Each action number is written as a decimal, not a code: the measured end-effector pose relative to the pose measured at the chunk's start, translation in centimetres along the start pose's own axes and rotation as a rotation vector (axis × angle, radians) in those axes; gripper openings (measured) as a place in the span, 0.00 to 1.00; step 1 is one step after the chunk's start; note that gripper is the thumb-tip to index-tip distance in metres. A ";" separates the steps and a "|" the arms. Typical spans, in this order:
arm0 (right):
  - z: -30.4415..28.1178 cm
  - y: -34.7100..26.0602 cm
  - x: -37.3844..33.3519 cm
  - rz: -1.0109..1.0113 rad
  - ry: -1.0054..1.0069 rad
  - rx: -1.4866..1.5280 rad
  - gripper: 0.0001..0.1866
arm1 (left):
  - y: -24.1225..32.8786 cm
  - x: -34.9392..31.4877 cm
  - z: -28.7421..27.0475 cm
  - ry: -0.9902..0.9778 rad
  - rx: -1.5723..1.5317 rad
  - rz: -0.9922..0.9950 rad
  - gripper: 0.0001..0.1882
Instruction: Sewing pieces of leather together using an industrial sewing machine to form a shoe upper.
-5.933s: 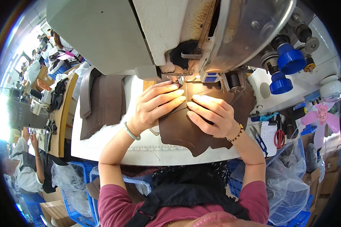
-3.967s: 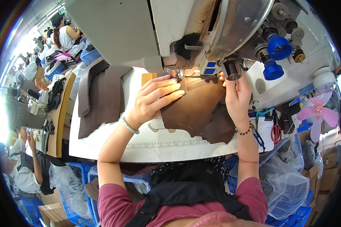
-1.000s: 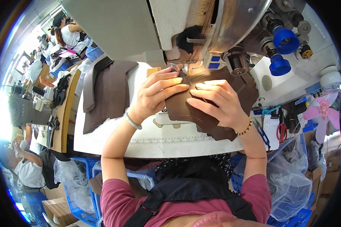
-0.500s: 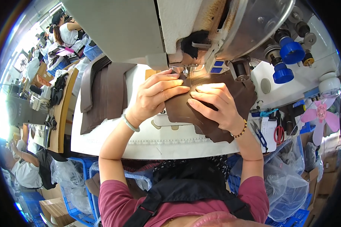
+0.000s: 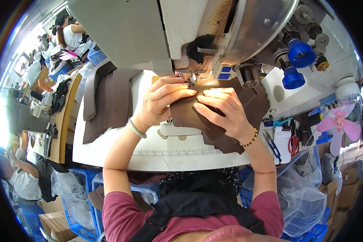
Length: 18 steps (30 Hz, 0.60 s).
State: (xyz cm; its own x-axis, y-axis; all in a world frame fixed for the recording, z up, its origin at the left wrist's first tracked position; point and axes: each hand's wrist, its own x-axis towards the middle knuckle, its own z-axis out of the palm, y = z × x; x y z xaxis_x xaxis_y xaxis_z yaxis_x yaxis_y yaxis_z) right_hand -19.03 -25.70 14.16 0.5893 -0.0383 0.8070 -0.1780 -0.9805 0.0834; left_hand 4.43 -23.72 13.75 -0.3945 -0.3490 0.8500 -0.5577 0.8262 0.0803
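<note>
A brown leather piece lies on the sewing machine's bed, its far edge by the needle. Fingers bent and close together, my left hand holds the piece's left side near the presser foot. Across the seam area, my right hand presses and grips the same leather, thumb apart from the fingers. More brown leather spreads out to the right, partly beneath that hand. The machine's lamp lights the spot between both hands. What lies under my fingertips is hidden.
A stack of brown leather strips sits on the white table at left. At right are snips, red-handled scissors and a pink fan. The machine head overhangs the work; blue crates stand below.
Both hands have slid slightly farther toward the needle, the upper leather seemingly with them. The whole view has shifted a little. Both hands keep their hold.
</note>
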 end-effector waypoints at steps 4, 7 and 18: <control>0.1 0.2 -0.1 0.029 0.000 -0.002 0.18 | 0.1 0.1 -0.2 -0.025 0.006 -0.016 0.28; 0.4 0.4 -0.2 0.021 0.022 0.003 0.18 | 0.3 0.2 -0.4 -0.048 0.010 -0.053 0.29; 0.6 -0.6 -0.5 0.121 0.039 0.063 0.19 | -0.1 0.0 -0.3 -0.023 -0.031 -0.093 0.31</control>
State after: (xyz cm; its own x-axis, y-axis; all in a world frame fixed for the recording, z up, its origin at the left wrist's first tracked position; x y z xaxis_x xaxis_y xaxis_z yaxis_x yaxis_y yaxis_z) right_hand -18.75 -25.18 13.39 0.5352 -0.1508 0.8311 -0.1957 -0.9793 -0.0517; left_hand 4.68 -23.70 13.90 -0.3591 -0.4352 0.8257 -0.5699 0.8028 0.1753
